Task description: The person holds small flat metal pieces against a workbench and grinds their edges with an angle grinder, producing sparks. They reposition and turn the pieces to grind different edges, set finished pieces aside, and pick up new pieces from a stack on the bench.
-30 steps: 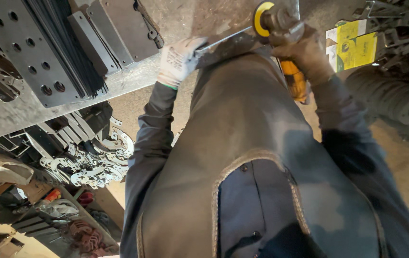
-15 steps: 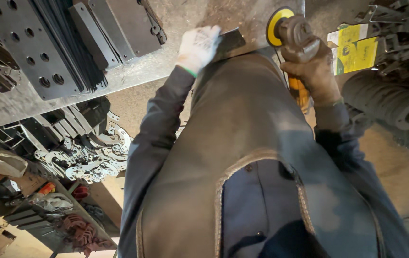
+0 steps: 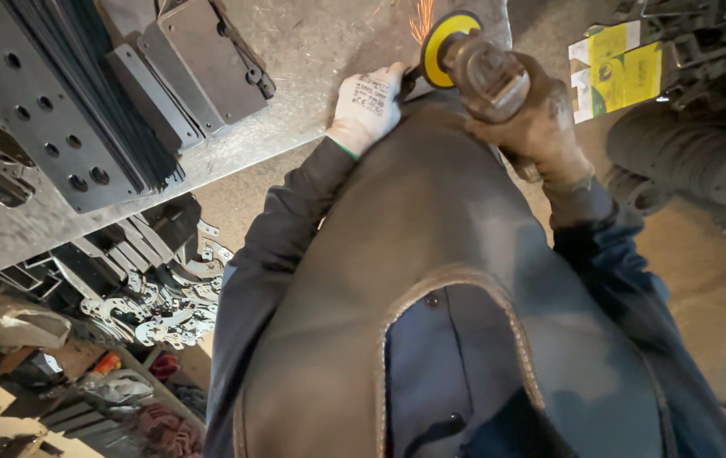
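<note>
My left hand (image 3: 370, 103), in a white work glove, presses down on a small dark metal piece at the edge of the steel workbench (image 3: 320, 51); my apron hides most of that piece. My right hand (image 3: 541, 127), in a brown leather glove, grips an angle grinder (image 3: 482, 72) with a yellow disc (image 3: 446, 36). The disc touches the metal just right of my left hand, and orange sparks (image 3: 420, 15) fly upward from the contact. My leather apron (image 3: 431, 280) fills the lower middle of the view.
Long dark perforated steel plates (image 3: 49, 102) and flat bars (image 3: 210, 59) lie stacked on the bench at left. Below the bench sit piles of cut metal brackets (image 3: 159, 297). A yellow and green box (image 3: 617, 64) and stacked dark rings (image 3: 694, 165) are at right.
Both hands have shifted lower in the view as my head tilted. The grinder disc has come down onto the metal and sparks now fly; the left hand stays on the piece.
</note>
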Action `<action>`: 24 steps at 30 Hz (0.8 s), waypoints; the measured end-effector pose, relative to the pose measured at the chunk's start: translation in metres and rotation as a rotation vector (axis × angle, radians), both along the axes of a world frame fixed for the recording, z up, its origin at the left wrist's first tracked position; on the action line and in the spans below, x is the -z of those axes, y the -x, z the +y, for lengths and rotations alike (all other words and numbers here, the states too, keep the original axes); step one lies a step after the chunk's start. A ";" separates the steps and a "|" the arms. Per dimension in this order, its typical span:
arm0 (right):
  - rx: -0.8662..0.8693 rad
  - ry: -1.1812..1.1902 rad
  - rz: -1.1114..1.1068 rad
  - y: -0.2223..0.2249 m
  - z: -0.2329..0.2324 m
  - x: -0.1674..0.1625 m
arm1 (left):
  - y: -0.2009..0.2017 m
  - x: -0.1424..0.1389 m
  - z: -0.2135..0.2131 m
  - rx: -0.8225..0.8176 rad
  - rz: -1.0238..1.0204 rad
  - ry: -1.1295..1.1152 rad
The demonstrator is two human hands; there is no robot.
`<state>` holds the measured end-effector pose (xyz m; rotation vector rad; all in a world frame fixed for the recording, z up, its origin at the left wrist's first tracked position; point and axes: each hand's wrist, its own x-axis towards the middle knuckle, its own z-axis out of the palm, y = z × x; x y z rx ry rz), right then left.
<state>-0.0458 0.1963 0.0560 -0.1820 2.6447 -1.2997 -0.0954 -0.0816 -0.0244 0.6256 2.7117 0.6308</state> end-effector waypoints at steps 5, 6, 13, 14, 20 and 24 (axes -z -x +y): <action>0.018 0.293 -0.143 0.006 -0.001 -0.003 | -0.012 -0.004 -0.008 -0.036 0.039 -0.121; 0.012 0.348 -0.188 0.008 0.000 -0.003 | -0.013 -0.006 -0.009 -0.041 0.052 -0.158; 0.097 0.430 -0.310 0.011 0.002 -0.011 | -0.019 -0.022 -0.017 -0.006 0.100 -0.254; 0.110 0.468 -0.328 0.010 0.002 -0.015 | -0.021 -0.025 -0.018 -0.004 0.121 -0.268; 0.121 0.524 -0.387 0.012 0.002 -0.047 | -0.024 -0.030 -0.021 0.029 0.201 -0.235; 0.026 0.484 -0.336 0.014 0.001 -0.049 | -0.024 -0.030 -0.017 0.081 0.248 -0.140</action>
